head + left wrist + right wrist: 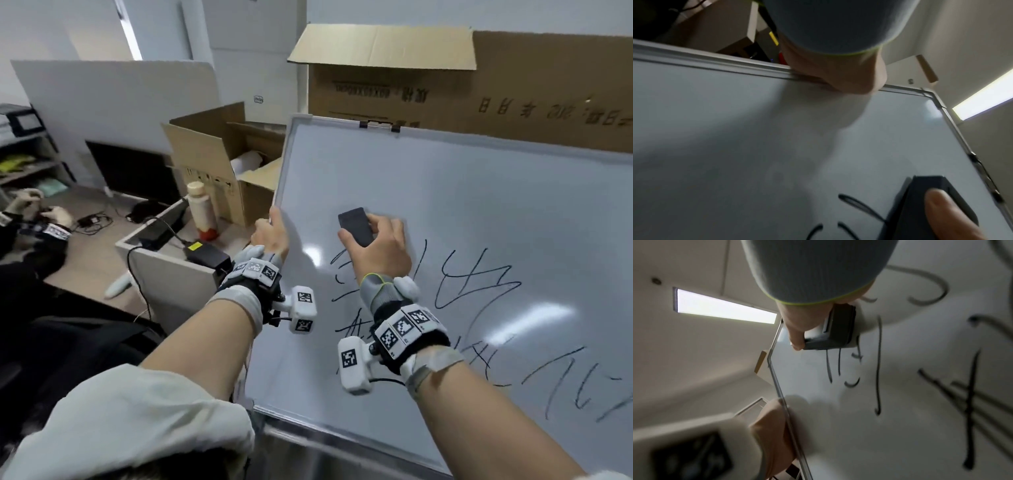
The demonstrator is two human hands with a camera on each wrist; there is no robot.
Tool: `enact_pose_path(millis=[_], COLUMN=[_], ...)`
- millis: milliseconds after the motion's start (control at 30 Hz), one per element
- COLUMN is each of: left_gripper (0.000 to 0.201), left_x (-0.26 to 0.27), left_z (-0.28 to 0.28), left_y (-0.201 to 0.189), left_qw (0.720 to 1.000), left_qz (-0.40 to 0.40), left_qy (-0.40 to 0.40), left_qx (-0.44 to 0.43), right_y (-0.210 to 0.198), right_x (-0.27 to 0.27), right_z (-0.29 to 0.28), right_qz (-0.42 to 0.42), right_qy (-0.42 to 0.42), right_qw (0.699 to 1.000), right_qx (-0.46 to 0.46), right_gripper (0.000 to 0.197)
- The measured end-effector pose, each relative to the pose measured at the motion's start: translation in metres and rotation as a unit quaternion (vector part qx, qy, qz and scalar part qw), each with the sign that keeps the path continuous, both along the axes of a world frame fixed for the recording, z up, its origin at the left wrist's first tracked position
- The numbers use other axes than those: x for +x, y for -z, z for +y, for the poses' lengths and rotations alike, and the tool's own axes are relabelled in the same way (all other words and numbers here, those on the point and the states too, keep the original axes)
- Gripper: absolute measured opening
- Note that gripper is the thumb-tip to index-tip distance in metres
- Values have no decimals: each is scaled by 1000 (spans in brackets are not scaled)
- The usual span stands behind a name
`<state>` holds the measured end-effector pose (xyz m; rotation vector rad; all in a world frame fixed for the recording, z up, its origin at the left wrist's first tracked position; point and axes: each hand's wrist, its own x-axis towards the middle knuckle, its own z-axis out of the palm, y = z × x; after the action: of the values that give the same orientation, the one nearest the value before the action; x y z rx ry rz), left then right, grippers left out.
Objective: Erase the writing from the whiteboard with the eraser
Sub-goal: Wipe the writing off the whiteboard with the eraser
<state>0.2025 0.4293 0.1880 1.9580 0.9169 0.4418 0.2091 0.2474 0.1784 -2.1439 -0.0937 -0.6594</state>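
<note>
While your right hand [376, 245] curls its fingers and thumb around the eraser [355, 226], your left hand [272, 236] clamps the left edge of the whiteboard [479, 205], fingers wrapped over the metal frame. The eraser sits flat against the board just above the topmost strokes of the writing [445, 287], which spreads below and to the right of your right hand and looks largely untouched, so the job seems barely begun.

Expect the eraser to be light and rigid: a small dark block with squared corners and a hard shell, its wiping face turned to the board and hidden. You grip it by the long sides, which looks right for steering it. The board is a smooth, glossy sheet in a thin metal frame, stiff but probably inclined to swing or tip under pressure, since it stands tilted rather than fixed. Your left hand on the frame beside the wiping hand should steady it. The slick surface will let the eraser glide, so press evenly.
</note>
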Motion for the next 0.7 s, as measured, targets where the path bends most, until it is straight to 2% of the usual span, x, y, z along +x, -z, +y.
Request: enact_pose_path(millis=[100, 233, 367, 533, 633, 700], left_gripper=[81, 81, 71, 77, 76, 75], left_x=[-4, 1, 6, 9, 10, 10], left_z=[9, 4, -7, -21, -20, -25], left_y=[5, 13, 11, 17, 21, 22], left_qw=[999, 999, 998, 997, 996, 994], left_qz=[23, -2, -12, -21, -32, -39], left_qy=[35, -8, -25, -41, -63, -70], left_qx=[25, 39, 52, 56, 63, 72], right_y=[3, 9, 9, 3, 2, 5], right_x=[-6, -7, 4, 11, 14, 17], right_z=[34, 37, -15, -135, -171, -174], right_qz=[-6, -36, -33, -41, -28, -31], right_qy=[-7, 16, 101, 239, 271, 270], right_qw=[1000, 999, 994, 966, 957, 956], right_qx=[-18, -18, 40, 91, 103, 109], right_gripper=[46, 46, 52, 59, 59, 57])
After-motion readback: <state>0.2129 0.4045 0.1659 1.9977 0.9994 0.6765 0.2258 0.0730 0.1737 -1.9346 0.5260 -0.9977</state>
